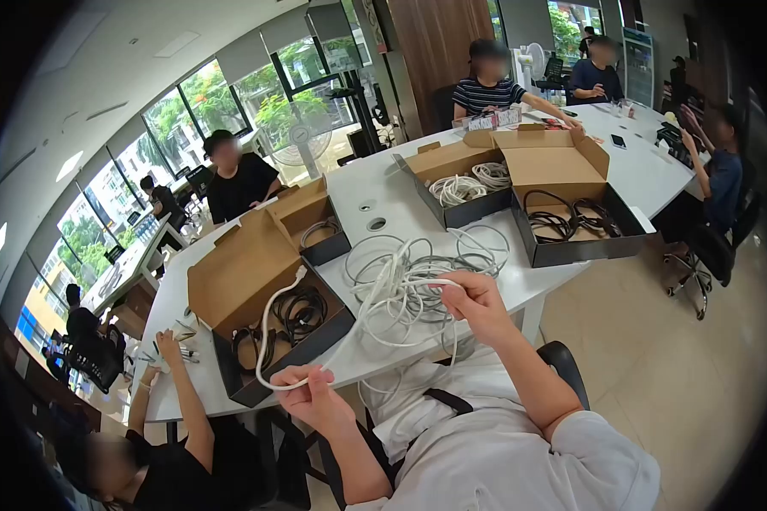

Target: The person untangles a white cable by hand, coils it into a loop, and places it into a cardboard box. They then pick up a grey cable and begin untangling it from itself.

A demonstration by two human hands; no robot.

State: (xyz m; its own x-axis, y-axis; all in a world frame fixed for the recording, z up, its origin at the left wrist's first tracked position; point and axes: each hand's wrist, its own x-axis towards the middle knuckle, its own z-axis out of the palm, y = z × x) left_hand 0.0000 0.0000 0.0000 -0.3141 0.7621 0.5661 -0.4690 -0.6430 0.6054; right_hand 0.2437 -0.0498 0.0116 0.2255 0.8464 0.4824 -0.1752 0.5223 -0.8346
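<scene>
A white cable with a plug at its upper end runs down into my left hand, whose fingers are closed around it near the table's front edge. My right hand pinches a white cable strand at the edge of a tangled heap of white and grey cables. Strands stretch from the heap toward my left hand, and some loops hang over the table edge toward my lap. Just beyond my left hand, an open cardboard box contains coiled black cables.
Behind it stands a smaller-looking open box with a grey cable. Farther right are a box of coiled white cables and a box of black cables. Several people sit around the white table; one person's hands work at the left.
</scene>
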